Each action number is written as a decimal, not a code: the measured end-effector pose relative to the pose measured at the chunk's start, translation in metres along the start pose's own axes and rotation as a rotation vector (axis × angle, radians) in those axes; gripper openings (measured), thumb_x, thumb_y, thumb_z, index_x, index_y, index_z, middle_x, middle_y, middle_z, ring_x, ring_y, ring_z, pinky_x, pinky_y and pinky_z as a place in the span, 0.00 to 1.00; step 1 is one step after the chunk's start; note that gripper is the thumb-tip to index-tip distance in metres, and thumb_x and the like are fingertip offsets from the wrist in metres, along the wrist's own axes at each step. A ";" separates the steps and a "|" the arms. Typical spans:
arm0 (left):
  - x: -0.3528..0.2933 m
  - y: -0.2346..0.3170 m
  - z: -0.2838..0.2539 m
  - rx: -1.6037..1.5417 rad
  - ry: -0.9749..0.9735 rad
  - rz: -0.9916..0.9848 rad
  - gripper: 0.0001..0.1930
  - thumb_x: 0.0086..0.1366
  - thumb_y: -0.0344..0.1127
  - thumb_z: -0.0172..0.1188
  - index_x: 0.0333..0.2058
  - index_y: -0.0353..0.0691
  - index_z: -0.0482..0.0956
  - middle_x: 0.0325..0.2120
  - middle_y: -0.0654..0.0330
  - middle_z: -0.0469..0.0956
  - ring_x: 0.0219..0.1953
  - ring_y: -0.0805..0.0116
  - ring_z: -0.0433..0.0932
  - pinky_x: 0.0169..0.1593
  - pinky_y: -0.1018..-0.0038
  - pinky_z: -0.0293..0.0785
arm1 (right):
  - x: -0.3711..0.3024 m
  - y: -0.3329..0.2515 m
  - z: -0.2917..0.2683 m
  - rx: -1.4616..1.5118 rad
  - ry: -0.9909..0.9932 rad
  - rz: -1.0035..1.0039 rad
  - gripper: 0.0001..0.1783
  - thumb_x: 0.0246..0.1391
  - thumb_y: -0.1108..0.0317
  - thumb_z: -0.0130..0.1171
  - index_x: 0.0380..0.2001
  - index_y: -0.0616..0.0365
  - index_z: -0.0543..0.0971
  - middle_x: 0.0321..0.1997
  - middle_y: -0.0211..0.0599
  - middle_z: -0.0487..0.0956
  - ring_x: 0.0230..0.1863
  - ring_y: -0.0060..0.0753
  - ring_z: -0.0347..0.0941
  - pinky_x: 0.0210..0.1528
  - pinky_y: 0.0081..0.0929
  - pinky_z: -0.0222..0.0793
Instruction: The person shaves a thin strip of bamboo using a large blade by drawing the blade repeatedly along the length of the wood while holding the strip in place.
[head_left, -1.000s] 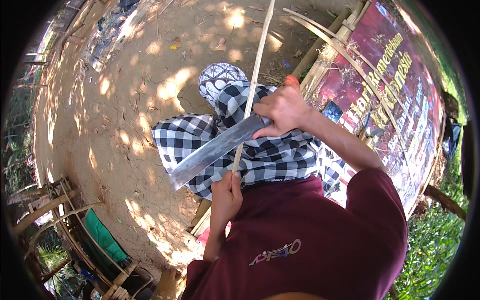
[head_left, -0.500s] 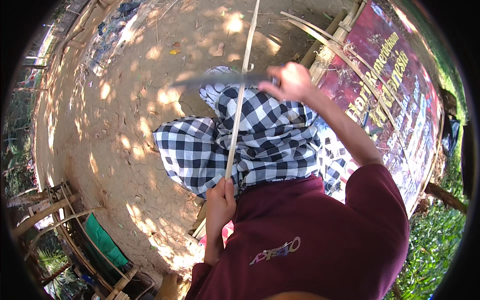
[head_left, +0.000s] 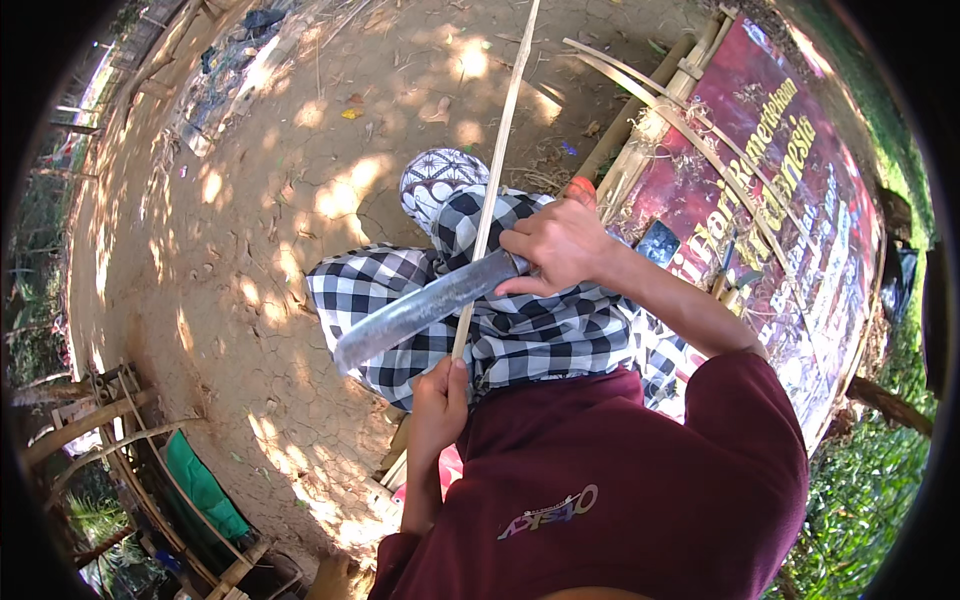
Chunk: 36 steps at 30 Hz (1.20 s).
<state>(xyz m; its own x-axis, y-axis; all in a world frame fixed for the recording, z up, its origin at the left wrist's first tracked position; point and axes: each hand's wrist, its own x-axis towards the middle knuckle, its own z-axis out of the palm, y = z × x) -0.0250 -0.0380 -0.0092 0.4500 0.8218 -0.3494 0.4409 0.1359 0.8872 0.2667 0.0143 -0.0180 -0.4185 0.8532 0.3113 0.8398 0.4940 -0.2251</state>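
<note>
Left hand (head_left: pixel 438 400), one: closed around the near end of a long pale strip (head_left: pixel 508 140), just before the waist of my maroon shirt (head_left: pixel 610 480). Strip, one: rising from that fist, slanting away over my black-and-white checked trousers (head_left: pixel 550 345) to the upper edge of view. Right hand (head_left: pixel 558 243), one: fingers wrapped about the handle end of a broad-bladed knife (head_left: pixel 415 315), grip mostly hidden. Blade: grey, laid across the strip, tip pointing left and towards me; whether its edge bites I cannot tell. To my right: red printed banner (head_left: pixel 708 100), with curved pale strips (head_left: pixel 690 127) lying over it. Beyond my knees: sun-dappled earth (head_left: pixel 250 200).
</note>
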 end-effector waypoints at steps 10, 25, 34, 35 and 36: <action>-0.023 -0.032 0.002 0.076 -0.022 -0.019 0.19 0.72 0.36 0.46 0.21 0.35 0.66 0.09 0.63 0.61 0.14 0.79 0.57 0.19 0.72 0.54 | 0.003 0.100 0.002 0.217 -0.072 0.742 0.38 0.57 0.32 0.46 0.28 0.62 0.80 0.14 0.43 0.76 0.17 0.43 0.76 0.24 0.41 0.75; -0.024 -0.027 -0.010 0.045 -0.074 -0.144 0.20 0.72 0.38 0.47 0.21 0.34 0.66 0.09 0.64 0.60 0.14 0.79 0.57 0.19 0.72 0.54 | -0.010 0.062 0.028 0.275 -0.326 0.483 0.37 0.54 0.29 0.46 0.25 0.55 0.79 0.12 0.39 0.73 0.17 0.40 0.74 0.26 0.42 0.74; -0.080 -0.051 -0.026 0.090 -0.080 -0.248 0.20 0.73 0.40 0.46 0.22 0.34 0.66 0.12 0.65 0.62 0.17 0.79 0.57 0.21 0.74 0.54 | -0.011 0.009 0.028 0.171 -0.289 0.388 0.37 0.51 0.29 0.50 0.21 0.58 0.78 0.14 0.42 0.75 0.21 0.50 0.77 0.25 0.43 0.73; -0.085 -0.063 -0.026 0.058 -0.099 -0.278 0.20 0.73 0.40 0.46 0.22 0.34 0.67 0.12 0.65 0.63 0.17 0.79 0.58 0.21 0.74 0.55 | -0.011 0.004 0.028 0.161 -0.283 0.397 0.37 0.52 0.30 0.50 0.21 0.58 0.78 0.14 0.42 0.75 0.21 0.50 0.77 0.25 0.43 0.73; -0.084 -0.067 -0.024 0.025 -0.121 -0.305 0.20 0.73 0.40 0.46 0.22 0.34 0.68 0.12 0.64 0.64 0.17 0.79 0.59 0.21 0.74 0.56 | -0.012 0.000 0.029 0.115 -0.245 0.392 0.37 0.51 0.29 0.50 0.21 0.58 0.78 0.14 0.43 0.75 0.21 0.50 0.77 0.24 0.43 0.72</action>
<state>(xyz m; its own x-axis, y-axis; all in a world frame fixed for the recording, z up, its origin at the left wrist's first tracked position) -0.1107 -0.1025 -0.0323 0.3827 0.6731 -0.6328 0.5877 0.3511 0.7290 0.2619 0.0091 -0.0486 -0.1582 0.9865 -0.0416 0.9127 0.1300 -0.3873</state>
